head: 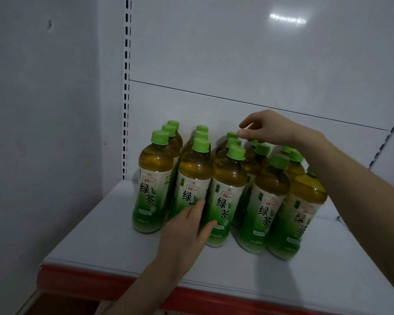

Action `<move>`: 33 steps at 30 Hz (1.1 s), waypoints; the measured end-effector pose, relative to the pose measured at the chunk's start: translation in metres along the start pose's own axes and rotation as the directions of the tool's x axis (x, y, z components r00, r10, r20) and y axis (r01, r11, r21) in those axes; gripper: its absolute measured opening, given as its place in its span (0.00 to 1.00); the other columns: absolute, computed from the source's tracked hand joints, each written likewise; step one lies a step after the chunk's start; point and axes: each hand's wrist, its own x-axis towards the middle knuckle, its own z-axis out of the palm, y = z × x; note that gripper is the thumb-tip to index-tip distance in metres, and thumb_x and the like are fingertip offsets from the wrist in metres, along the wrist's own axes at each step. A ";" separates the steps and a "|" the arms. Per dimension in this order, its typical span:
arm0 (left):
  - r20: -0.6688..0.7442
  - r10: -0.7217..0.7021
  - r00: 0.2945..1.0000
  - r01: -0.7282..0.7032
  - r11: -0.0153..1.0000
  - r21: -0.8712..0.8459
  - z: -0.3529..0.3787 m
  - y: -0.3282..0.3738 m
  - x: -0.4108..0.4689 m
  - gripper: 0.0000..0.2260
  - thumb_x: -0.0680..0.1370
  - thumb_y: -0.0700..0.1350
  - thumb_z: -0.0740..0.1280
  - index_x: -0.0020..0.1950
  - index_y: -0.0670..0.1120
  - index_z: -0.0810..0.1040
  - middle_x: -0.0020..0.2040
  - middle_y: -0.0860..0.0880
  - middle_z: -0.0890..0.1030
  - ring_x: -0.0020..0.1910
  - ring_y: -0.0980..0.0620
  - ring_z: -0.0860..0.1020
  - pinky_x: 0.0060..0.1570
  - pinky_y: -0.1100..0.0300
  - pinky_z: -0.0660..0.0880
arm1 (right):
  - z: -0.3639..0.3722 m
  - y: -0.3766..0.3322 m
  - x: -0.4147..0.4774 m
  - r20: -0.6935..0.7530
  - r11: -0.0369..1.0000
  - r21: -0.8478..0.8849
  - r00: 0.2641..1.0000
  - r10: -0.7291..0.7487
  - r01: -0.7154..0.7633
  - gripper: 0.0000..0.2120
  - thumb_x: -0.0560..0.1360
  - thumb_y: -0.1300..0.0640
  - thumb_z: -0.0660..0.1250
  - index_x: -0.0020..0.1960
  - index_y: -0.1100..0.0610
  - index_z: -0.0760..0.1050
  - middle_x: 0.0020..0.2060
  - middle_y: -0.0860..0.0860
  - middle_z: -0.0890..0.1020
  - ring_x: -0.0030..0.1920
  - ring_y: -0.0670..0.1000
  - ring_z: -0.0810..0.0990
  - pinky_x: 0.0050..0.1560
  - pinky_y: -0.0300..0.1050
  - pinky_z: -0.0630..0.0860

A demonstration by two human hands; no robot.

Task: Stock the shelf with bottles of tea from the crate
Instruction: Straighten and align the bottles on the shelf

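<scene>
Clear plastic bottles of amber tea [228,192] with green caps and green-white labels, upright in rows on white metal shelf [105,237] (red strip along front edge). Left hand [187,230] open, fingers flat against front bottles' labels. Right hand [266,128] above rear caps, fingertips pinched loosely, grasping nothing visible.

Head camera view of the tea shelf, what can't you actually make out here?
- The crate: not in the head view at all.
- Back bottles: bodies hidden by the front rows; the right hand covers some caps, so no exact count.
- Rightmost bottle: its cap is hidden by the right forearm.
- Left hand: fingers blurred; contact with a bottle unclear.
</scene>
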 end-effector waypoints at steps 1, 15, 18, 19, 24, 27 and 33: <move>0.014 -0.016 1.000 0.015 1.000 0.021 0.004 0.005 0.000 0.24 0.74 0.56 0.62 0.66 0.45 0.71 0.54 0.48 0.81 0.49 0.53 0.81 0.47 0.60 0.78 | 0.001 0.001 0.005 0.046 1.000 -0.023 0.999 0.007 -0.006 0.20 0.73 0.47 0.66 0.61 0.56 0.73 0.55 0.56 0.79 0.50 0.53 0.79 0.56 0.48 0.74; -0.007 -0.084 0.996 0.084 0.985 0.150 0.048 0.028 0.007 0.36 0.56 0.47 0.81 0.59 0.36 0.74 0.34 0.46 0.82 0.29 0.50 0.81 0.26 0.59 0.77 | 0.016 0.020 0.030 0.167 0.974 -0.146 0.975 -0.149 0.174 0.17 0.73 0.54 0.68 0.60 0.57 0.76 0.53 0.53 0.79 0.49 0.52 0.77 0.49 0.43 0.71; 0.001 -0.064 0.998 0.064 0.989 0.135 0.052 0.029 0.009 0.35 0.56 0.48 0.81 0.58 0.37 0.75 0.34 0.47 0.83 0.29 0.52 0.81 0.26 0.60 0.77 | 0.017 0.022 0.030 0.159 0.968 -0.151 0.971 -0.177 0.201 0.16 0.73 0.55 0.68 0.60 0.57 0.76 0.50 0.52 0.79 0.49 0.51 0.76 0.47 0.41 0.70; 0.003 -0.071 0.997 0.070 0.989 0.132 0.052 0.029 0.008 0.35 0.56 0.48 0.81 0.58 0.38 0.75 0.34 0.47 0.83 0.29 0.51 0.81 0.26 0.60 0.77 | 0.017 0.022 0.031 0.158 0.967 -0.148 0.970 -0.184 0.207 0.16 0.73 0.55 0.68 0.59 0.57 0.76 0.49 0.53 0.79 0.47 0.51 0.77 0.45 0.41 0.70; -0.027 -0.081 0.996 0.084 0.986 0.146 0.050 0.026 0.009 0.35 0.55 0.48 0.81 0.58 0.38 0.76 0.35 0.47 0.83 0.30 0.51 0.81 0.28 0.59 0.78 | 0.020 0.020 0.034 0.144 0.950 -0.194 0.965 -0.219 0.244 0.17 0.73 0.55 0.68 0.60 0.59 0.76 0.54 0.57 0.80 0.47 0.50 0.75 0.46 0.39 0.67; -0.024 -0.095 0.995 0.097 0.982 0.165 0.047 0.026 0.009 0.35 0.54 0.49 0.81 0.57 0.39 0.76 0.35 0.48 0.83 0.31 0.51 0.82 0.29 0.58 0.78 | 0.023 0.018 0.035 0.120 0.948 -0.204 0.968 -0.222 0.243 0.18 0.73 0.54 0.68 0.61 0.60 0.75 0.56 0.57 0.79 0.52 0.53 0.76 0.48 0.39 0.67; 0.004 -0.069 0.998 0.068 0.992 0.104 0.045 0.023 0.003 0.33 0.62 0.52 0.76 0.63 0.40 0.72 0.43 0.47 0.83 0.39 0.49 0.82 0.34 0.57 0.78 | 0.013 0.018 0.029 0.168 0.985 -0.045 0.973 -0.159 0.168 0.20 0.70 0.47 0.69 0.58 0.56 0.75 0.48 0.50 0.78 0.46 0.49 0.77 0.45 0.39 0.72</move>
